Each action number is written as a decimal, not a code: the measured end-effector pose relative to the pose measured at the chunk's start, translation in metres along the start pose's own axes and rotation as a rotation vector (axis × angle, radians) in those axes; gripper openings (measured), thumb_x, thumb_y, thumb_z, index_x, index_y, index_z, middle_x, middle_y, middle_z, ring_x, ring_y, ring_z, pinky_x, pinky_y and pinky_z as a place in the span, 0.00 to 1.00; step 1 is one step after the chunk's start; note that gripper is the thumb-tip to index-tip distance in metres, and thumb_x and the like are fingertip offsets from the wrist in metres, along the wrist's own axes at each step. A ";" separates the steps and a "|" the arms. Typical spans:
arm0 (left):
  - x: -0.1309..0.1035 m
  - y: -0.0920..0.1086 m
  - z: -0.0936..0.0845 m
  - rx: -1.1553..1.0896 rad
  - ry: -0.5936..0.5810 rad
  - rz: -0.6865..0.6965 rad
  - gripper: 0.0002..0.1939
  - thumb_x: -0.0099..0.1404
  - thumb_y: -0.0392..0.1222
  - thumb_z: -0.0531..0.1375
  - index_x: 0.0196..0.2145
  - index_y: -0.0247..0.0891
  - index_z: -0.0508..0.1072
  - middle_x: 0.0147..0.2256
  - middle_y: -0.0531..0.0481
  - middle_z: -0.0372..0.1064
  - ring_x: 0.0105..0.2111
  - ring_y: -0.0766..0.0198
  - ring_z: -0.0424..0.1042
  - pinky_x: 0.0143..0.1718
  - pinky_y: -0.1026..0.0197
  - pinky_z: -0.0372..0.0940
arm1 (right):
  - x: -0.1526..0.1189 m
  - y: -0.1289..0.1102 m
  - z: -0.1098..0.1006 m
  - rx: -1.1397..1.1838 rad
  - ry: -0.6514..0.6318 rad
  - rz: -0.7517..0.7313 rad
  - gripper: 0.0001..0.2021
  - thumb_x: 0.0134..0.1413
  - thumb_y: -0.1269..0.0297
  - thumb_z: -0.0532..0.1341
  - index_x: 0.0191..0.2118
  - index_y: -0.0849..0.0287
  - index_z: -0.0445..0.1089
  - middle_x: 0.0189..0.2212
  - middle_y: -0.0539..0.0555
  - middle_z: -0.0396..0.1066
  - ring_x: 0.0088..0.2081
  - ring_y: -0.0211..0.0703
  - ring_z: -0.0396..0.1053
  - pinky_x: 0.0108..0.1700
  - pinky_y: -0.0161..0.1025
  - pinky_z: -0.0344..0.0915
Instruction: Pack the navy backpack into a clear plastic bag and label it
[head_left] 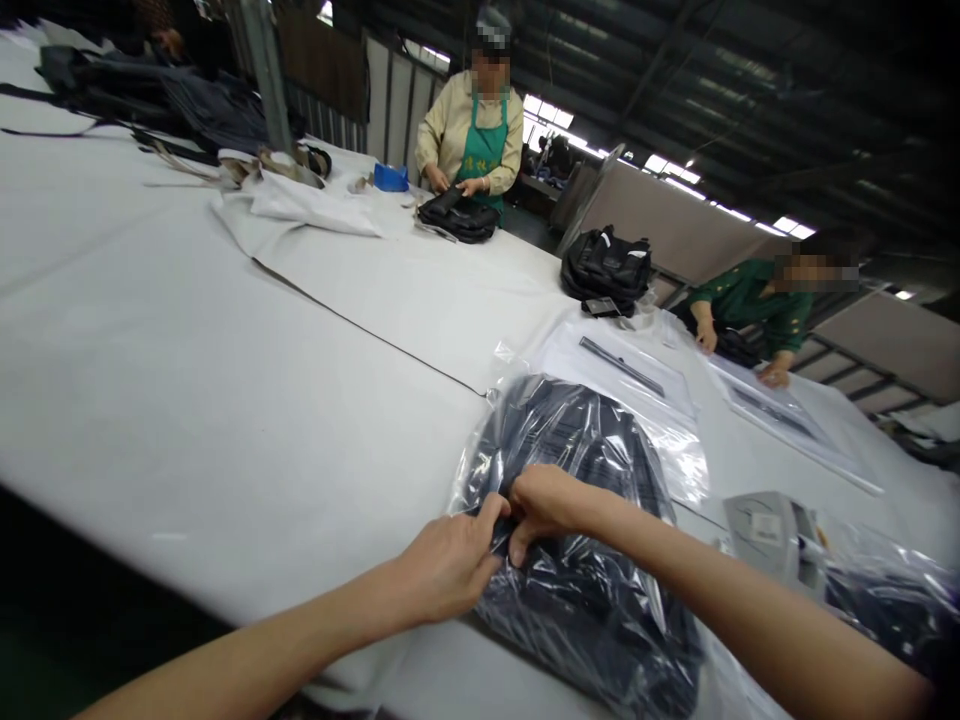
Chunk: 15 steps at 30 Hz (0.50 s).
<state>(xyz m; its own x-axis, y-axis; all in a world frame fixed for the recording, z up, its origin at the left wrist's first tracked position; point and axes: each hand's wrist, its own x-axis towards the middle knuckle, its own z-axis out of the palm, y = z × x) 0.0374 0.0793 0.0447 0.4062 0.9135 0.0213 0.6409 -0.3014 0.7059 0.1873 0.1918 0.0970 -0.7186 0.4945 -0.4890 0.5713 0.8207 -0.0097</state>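
A dark backpack (570,430) lies on the white table, wrapped in a clear plastic bag (637,570). Both of my hands meet at its left side. My left hand (454,560) has its fingers curled and pinches the plastic near the edge. Just beside it, my right hand (544,505) reaches across the pack with bent fingers closed on the plastic. The fingertips of both hands are partly hidden, so exactly which fold each one grips is hard to see.
Flat plastic bags (622,355) lie beyond the backpack. A grey tape dispenser (772,540) stands to the right. Across the table (225,400), a person in a green apron (480,150) handles a black bag (461,215); another in green (772,300) leans over plastic. Dark bags (187,105) pile far left.
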 end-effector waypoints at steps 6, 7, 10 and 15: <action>0.001 0.002 -0.001 -0.020 0.014 -0.004 0.17 0.61 0.37 0.51 0.48 0.41 0.55 0.26 0.52 0.66 0.25 0.59 0.68 0.26 0.62 0.56 | -0.049 0.010 -0.006 0.366 0.180 0.088 0.19 0.54 0.50 0.57 0.24 0.61 0.71 0.17 0.46 0.61 0.21 0.32 0.55 0.24 0.32 0.49; 0.002 0.002 -0.001 -0.026 0.019 0.000 0.17 0.60 0.37 0.51 0.48 0.41 0.55 0.25 0.52 0.66 0.25 0.59 0.68 0.26 0.63 0.55 | -0.057 0.002 -0.001 0.346 0.221 0.089 0.19 0.53 0.49 0.58 0.26 0.61 0.70 0.18 0.46 0.62 0.22 0.32 0.55 0.25 0.32 0.49; 0.003 0.002 -0.002 -0.063 0.014 0.018 0.17 0.59 0.36 0.51 0.47 0.40 0.56 0.23 0.54 0.64 0.24 0.60 0.67 0.25 0.63 0.54 | -0.063 -0.028 0.027 0.278 0.301 0.134 0.19 0.46 0.46 0.63 0.26 0.60 0.69 0.24 0.50 0.66 0.27 0.36 0.59 0.28 0.33 0.50; -0.016 0.000 -0.016 -0.202 -0.038 0.102 0.29 0.55 0.34 0.55 0.54 0.45 0.55 0.33 0.54 0.68 0.29 0.64 0.67 0.32 0.64 0.60 | -0.060 -0.047 0.057 0.404 0.419 0.179 0.12 0.50 0.54 0.62 0.29 0.59 0.67 0.29 0.52 0.67 0.33 0.40 0.62 0.34 0.35 0.55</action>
<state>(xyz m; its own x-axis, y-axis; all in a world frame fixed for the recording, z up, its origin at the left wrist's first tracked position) 0.0206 0.0690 0.0556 0.4887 0.8692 0.0761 0.4534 -0.3274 0.8290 0.2259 0.1073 0.0773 -0.6453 0.7528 -0.1298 0.7442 0.5811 -0.3293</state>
